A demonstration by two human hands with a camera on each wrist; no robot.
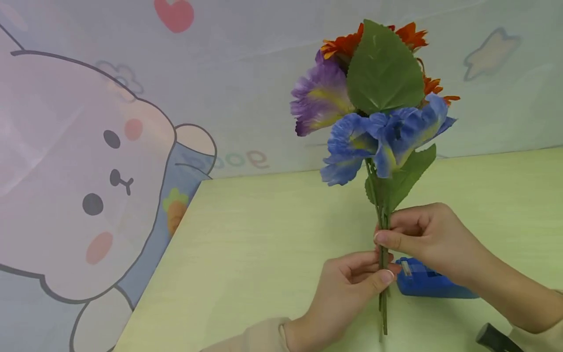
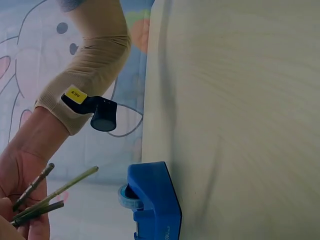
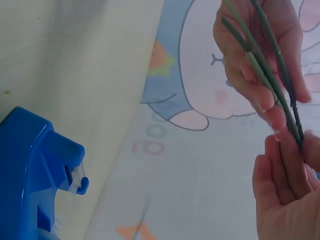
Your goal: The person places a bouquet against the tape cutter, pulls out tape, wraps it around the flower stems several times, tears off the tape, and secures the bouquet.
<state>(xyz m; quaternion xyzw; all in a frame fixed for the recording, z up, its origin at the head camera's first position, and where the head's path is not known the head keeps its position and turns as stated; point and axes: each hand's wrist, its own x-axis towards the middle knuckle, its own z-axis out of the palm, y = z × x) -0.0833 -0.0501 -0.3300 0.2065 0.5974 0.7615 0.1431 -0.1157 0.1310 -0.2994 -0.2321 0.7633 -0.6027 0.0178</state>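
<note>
A bouquet of artificial flowers (image 1: 382, 98) stands upright above the table, with blue, purple and orange blooms and green leaves. My right hand (image 1: 435, 239) pinches its bundled stems below the leaves, thumb in front and fingers behind. Just lower, my left hand (image 1: 347, 288) holds the same stems between thumb and fingers. The cut stem ends (image 2: 55, 192) stick out past the hands, at uneven lengths. Both hands also show in the right wrist view, one above the other along the stems (image 3: 260, 60). Behind the hands sits a blue tape dispenser (image 1: 431, 283), touched by neither.
The pale yellow-green table (image 1: 255, 234) meets a cartoon-printed backdrop (image 1: 246, 98) at its back and left. A clear strip of tape (image 3: 77, 180) shows at the dispenser's cutter. A black wrist camera (image 2: 104, 115) is strapped on the right sleeve.
</note>
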